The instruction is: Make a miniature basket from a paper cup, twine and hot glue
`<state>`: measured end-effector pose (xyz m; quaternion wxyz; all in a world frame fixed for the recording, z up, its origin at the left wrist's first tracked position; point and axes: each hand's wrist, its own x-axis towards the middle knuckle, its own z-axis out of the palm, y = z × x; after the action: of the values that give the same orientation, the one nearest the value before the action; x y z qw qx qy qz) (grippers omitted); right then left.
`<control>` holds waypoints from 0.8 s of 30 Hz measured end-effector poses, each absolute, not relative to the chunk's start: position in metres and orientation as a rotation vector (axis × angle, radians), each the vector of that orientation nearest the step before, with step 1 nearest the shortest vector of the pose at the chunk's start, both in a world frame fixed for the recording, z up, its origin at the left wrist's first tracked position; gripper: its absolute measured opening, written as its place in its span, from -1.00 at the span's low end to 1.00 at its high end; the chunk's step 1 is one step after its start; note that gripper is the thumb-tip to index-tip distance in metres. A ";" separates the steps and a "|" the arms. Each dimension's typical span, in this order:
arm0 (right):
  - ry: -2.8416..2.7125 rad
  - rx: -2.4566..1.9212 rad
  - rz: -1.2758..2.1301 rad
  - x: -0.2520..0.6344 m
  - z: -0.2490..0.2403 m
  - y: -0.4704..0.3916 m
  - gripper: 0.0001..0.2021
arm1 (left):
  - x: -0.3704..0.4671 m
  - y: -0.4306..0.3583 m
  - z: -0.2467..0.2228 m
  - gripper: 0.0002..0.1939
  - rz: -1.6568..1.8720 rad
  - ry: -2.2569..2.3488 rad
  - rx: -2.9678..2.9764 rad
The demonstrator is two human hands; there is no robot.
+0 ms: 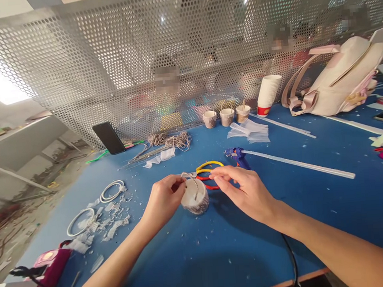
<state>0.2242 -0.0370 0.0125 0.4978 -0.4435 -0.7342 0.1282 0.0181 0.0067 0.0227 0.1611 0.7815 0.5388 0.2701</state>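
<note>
Near the middle of the table stands a small white cup (189, 198) with a grey-brown patterned side. A thin twisted cord (196, 190) curves over its pale top. My left hand (167, 194) is at the cup's left rim, thumb and forefinger pinched on the cord's end. To the right of the cup, my right hand (244, 190) hovers with thumb and forefinger slightly apart and nothing visible between them. Its fingertips are beside the scissors (209, 164), whose yellow and red handles lie behind the cup. Part of the red handle is hidden by this hand.
A blue glue gun (238, 156) with a long glue stick lies behind my right hand. Small cups (227, 117), stacked paper cups (270, 94) and a backpack (335, 79) line the perforated screen. Cord bundles (178, 141), a phone (108, 138), white rings (81, 222) and scraps lie left.
</note>
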 end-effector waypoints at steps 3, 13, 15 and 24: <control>-1.945 -1.138 0.113 0.247 0.009 -0.042 -0.81 | 0.015 0.007 0.025 -0.78 0.786 1.551 2.230; -1.747 -1.907 0.378 0.304 -0.018 -0.003 -0.71 | 0.016 0.007 0.026 -0.79 0.825 1.521 2.213; -1.752 -1.868 0.464 0.298 -0.021 0.010 -0.72 | 0.018 0.005 0.026 -0.79 0.819 1.517 2.202; -1.589 -1.859 0.595 0.281 -0.030 0.029 -0.79 | 0.016 0.005 0.026 -0.78 0.805 1.502 2.145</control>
<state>0.2806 0.0293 -0.0295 0.3074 -0.7029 -0.6006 0.2250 0.0156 0.0046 0.0262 0.1995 0.7672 0.5372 0.2879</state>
